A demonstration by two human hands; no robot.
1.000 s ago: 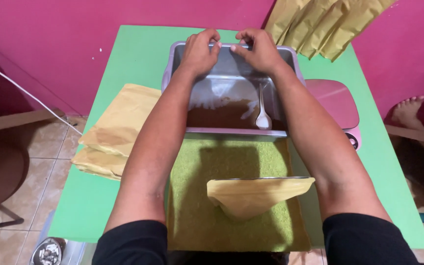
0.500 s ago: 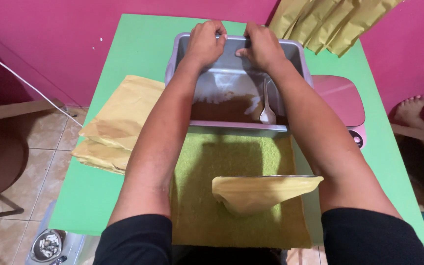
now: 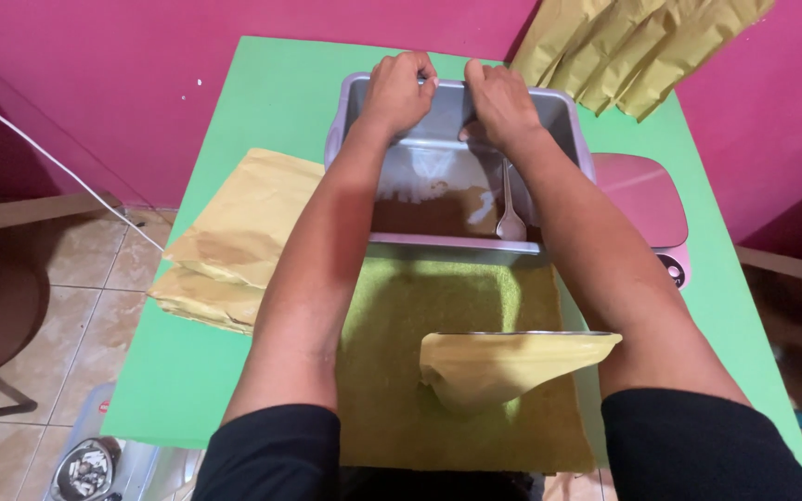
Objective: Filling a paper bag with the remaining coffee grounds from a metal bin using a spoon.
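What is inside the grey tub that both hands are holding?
The tub holds brown powder heaped at its near side and a metal spoon. The left hand and right hand grip its far rim. The near wall hides the powder's depth.

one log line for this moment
left hand: on tray far rim | right hand: on far rim | spoon: in tray | pouch: open, near
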